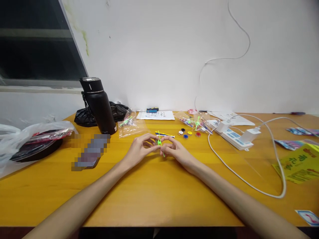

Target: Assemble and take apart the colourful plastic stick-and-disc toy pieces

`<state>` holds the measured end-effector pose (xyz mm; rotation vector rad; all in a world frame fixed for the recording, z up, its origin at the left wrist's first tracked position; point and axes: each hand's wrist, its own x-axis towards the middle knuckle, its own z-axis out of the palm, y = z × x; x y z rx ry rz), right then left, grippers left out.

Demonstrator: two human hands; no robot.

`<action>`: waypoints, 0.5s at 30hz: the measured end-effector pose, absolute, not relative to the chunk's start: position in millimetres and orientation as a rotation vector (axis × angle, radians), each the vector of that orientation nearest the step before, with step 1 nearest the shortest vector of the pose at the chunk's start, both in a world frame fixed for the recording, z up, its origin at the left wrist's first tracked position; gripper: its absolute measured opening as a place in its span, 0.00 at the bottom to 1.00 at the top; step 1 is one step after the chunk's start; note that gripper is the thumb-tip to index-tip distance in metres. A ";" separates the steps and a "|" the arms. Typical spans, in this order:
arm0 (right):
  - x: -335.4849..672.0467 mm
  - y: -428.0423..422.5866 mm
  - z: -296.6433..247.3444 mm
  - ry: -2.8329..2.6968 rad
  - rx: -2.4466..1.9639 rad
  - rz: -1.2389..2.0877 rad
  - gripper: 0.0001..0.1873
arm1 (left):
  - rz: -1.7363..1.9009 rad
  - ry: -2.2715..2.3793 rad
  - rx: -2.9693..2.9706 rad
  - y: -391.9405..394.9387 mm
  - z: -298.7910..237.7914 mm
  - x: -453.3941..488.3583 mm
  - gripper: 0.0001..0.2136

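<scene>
Between my two hands is a small bright green plastic piece with a thin green stick [159,139] running through it. My left hand [141,147] pinches it from the left with thumb and fingers. From the right, my right hand [176,151] closes its fingers on the same piece. The fingers partly cover its middle. Just behind the hands lie thin yellow and blue sticks [165,134]. Several small round discs, among them a yellow disc [189,133] and a red disc [198,134], lie to the right of them.
A black bottle [101,106] stands at the left beside a phone [92,151]. Clear bags of parts [131,124] and a paper sheet [156,115] lie along the wall. At the right are a power strip [235,138], a looping white cable [249,189] and a yellow packet [300,164].
</scene>
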<state>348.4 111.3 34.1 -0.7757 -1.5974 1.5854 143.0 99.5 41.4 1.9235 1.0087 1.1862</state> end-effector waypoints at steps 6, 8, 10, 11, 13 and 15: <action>350.3 111.5 35.8 -1.660 -0.703 1.478 0.19 | 1.186 0.989 1.860 96.0 44.9 143.9 0.12; 351.4 112.6 35.9 -1.685 -0.679 1.459 0.21 | 1.170 0.943 1.804 95.4 45.5 145.0 0.11; 352.8 112.8 37.0 -1.713 -0.667 1.489 0.24 | 1.133 0.880 1.774 95.1 45.6 146.0 0.11; 353.6 112.4 37.9 -1.723 -0.657 1.521 0.26 | 1.108 0.848 1.765 95.2 45.5 146.3 0.12; 355.1 111.0 39.9 -1.722 -0.625 1.617 0.29 | 1.052 0.791 1.752 95.7 44.4 146.7 0.13; 355.8 109.4 41.3 -1.664 -0.578 1.738 0.28 | 1.011 0.742 1.735 97.0 42.5 147.3 0.13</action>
